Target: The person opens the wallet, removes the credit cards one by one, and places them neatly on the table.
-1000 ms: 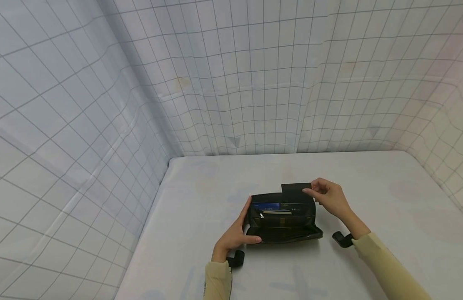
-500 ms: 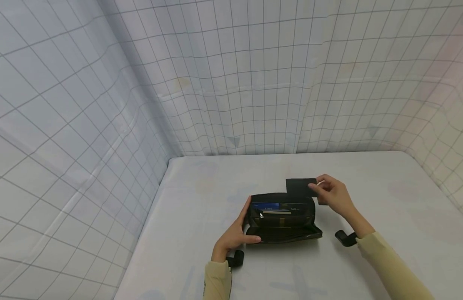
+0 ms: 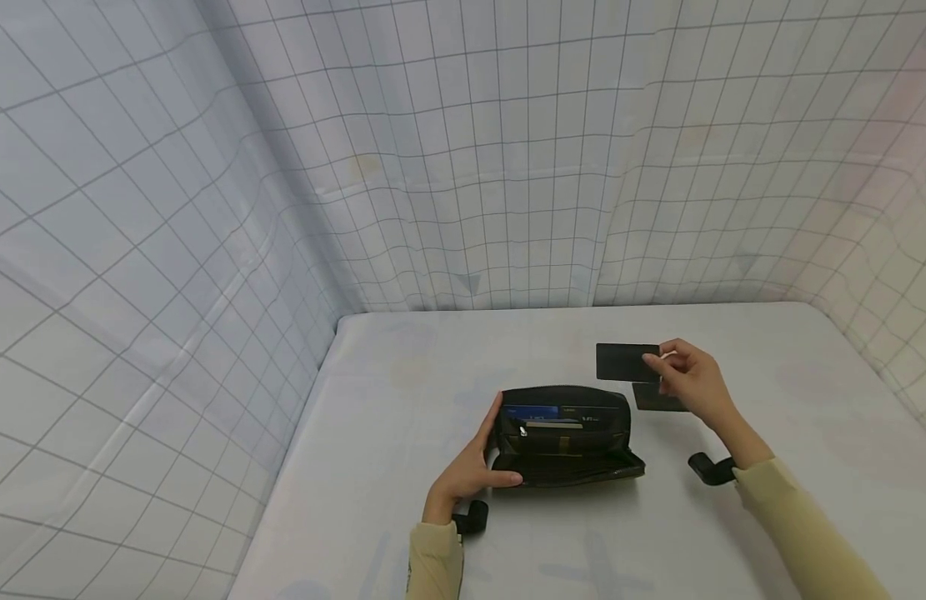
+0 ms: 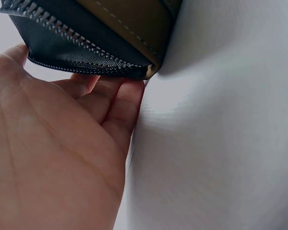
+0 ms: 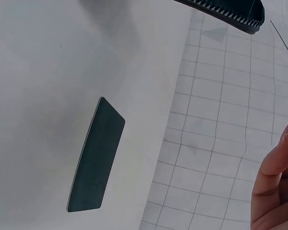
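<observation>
A black zip wallet stands wide open on the white table, with a blue card and other cards in its slots. My left hand grips the wallet's left end, thumb at the front edge and fingers behind. In the left wrist view those fingers lie under the zipped corner. Beyond the wallet's right end, my right hand pinches a black card by its right edge, held up apart from the wallet. A second dark card lies flat on the table below that hand.
White sheeting with a dark grid walls the table at the back and sides. Black wrist mounts sit on both wrists, the left one close to the wallet's front left corner.
The black card in my right hand has risen out from behind the wallet and moved right and away. The dark card lying on the table has come into sight. My left hand stays put.
</observation>
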Demonstrator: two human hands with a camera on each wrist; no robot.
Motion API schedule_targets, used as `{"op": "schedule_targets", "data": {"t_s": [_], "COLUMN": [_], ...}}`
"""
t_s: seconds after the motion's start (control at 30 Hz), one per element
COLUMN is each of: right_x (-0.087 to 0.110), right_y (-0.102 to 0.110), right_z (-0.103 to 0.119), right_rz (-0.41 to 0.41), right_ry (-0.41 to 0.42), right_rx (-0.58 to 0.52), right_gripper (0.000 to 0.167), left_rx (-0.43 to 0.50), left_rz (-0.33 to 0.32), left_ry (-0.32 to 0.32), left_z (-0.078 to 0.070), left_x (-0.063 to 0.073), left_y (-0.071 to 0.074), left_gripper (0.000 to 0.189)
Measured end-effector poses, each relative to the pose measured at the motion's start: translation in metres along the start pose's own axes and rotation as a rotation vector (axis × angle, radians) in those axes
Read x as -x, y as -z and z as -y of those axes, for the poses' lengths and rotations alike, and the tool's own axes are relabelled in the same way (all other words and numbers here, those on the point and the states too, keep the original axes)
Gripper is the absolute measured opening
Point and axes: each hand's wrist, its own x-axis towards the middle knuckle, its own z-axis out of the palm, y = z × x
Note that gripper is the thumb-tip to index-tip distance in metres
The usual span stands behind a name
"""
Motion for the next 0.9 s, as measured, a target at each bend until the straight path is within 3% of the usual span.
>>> {"op": "schedule_targets", "data": {"t_s": [0.23, 0.67, 0.9], "right_x": [0.001, 0.006, 0.011], "right_y": [0.014, 0.047, 0.068], "right_z": [-0.006, -0.041, -0.061], "right_rz": [-0.015, -0.033, -0.035], "right_ry": [-0.044, -0.126, -0.199], "right_rx": [0.010, 0.029, 0.073], "right_gripper": [0.027, 0.030, 0.033], "left_rx": [-0.013, -0.014, -0.009], "left_rz": [0.024, -0.005, 0.014], "left_ry": [0.006, -0.025, 0.002], "left_z": [-0.001, 0.001, -0.001], "left_x": [0.000, 0.000, 0.000], "left_y": [0.001, -0.001, 0.001], "left_gripper": [0.117, 0.117, 0.116]}}
